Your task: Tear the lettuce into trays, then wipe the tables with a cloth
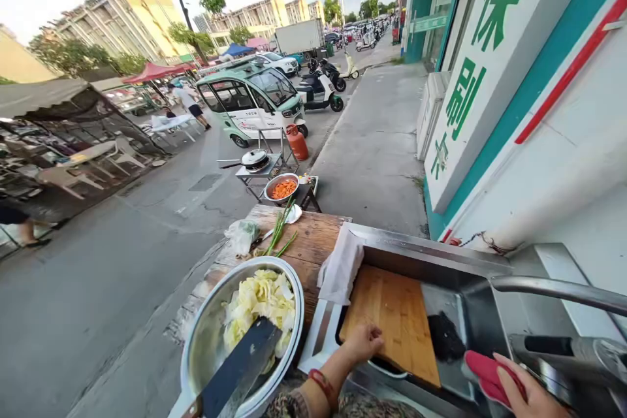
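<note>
A wooden cutting board lies tilted across the metal sink. Over the board's near left corner is my left hand, its fingers curled in with nothing showing in them; I cannot tell whether it touches the wood. At the lower right, my right hand grips a pinkish-red sponge, partly hidden by the fingers and the frame edge. To the left stands a large metal bowl of cut cabbage. A cleaver rests across it, blade on the cabbage.
A white cloth drapes over the sink's corner. Green onions and a plastic bag lie on the wooden table. Beyond are a bowl of carrots, a lidded pan and an orange gas cylinder. A faucet juts over the sink's right.
</note>
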The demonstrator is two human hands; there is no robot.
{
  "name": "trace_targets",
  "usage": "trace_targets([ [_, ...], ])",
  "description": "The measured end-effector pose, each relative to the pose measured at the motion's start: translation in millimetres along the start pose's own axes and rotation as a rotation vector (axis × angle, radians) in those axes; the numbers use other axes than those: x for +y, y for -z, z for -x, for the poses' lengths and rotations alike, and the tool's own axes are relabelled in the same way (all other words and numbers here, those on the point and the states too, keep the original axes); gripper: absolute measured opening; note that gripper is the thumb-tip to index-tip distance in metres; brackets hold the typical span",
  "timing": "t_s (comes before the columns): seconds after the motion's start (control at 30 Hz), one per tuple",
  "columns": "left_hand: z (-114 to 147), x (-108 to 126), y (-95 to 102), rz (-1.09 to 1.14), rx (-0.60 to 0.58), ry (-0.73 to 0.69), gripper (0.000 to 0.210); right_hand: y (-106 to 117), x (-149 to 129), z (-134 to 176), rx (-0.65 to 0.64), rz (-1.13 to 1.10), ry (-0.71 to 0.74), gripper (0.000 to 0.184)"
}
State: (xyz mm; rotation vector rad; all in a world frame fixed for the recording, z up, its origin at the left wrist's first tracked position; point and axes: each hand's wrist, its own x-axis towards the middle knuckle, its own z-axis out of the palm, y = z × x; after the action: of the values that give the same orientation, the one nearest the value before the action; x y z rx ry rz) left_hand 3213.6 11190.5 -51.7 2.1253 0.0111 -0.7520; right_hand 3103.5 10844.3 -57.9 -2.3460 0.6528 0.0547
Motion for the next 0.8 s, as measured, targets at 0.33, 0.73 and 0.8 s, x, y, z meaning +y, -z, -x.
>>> trace_targets([
  [0.33,-21.3,-13.9,-8.9,0.010,-0.025,-0.082,0.038,23.6,-37.9,7.4,0.141,0.158,0.135,0.049],
  [0.73,-21.5,-12.1,-15.1,-0.019,0.054,-0.097,0.034,28.7,-28.0,7.6,0.218,0.102,0.187,0.036],
  [0.8,-21.2,-9.2,-15.2,-0.029,0.048,-0.099,0.034,29.8,-29.3,6.0,0.221,0.097,0.180,0.035],
])
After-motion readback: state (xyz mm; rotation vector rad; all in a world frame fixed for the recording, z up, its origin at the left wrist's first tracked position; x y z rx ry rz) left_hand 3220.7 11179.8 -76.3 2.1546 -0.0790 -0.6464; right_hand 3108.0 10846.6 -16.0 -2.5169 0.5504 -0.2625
